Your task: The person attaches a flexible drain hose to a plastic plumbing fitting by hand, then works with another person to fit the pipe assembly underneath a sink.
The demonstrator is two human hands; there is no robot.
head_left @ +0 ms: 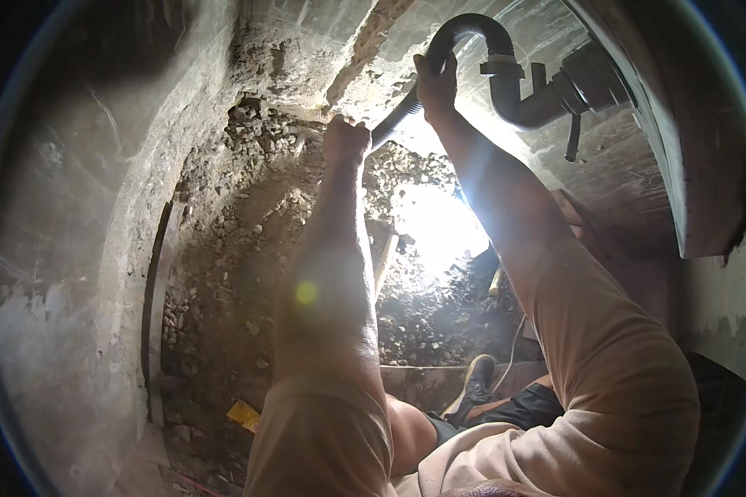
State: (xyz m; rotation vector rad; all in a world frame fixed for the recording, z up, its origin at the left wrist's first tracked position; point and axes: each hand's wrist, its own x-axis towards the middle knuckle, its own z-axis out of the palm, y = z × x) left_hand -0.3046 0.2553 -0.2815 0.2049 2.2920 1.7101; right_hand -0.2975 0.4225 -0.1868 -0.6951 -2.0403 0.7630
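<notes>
A dark grey corrugated drain hose [476,25] arches down from a plastic drain trap [532,110] at the upper right and slants toward the rough wall. My right hand [437,85] is closed round its upper stretch, just below the arch. Lower and to the left, my left hand [346,142] is closed at the hose's lower part by the broken wall base. The hose's lower end is hidden at that hand. Where the hose meets the trap, a collar nut [502,66] rings it.
Loose rubble [261,137] lies along the wall base. A very bright lamp glare [439,228] sits between my forearms, beside a hammer-like tool with a pale handle [385,263]. At the right hangs a basin-like slab [680,157]. A yellow object [243,415] lies at lower left.
</notes>
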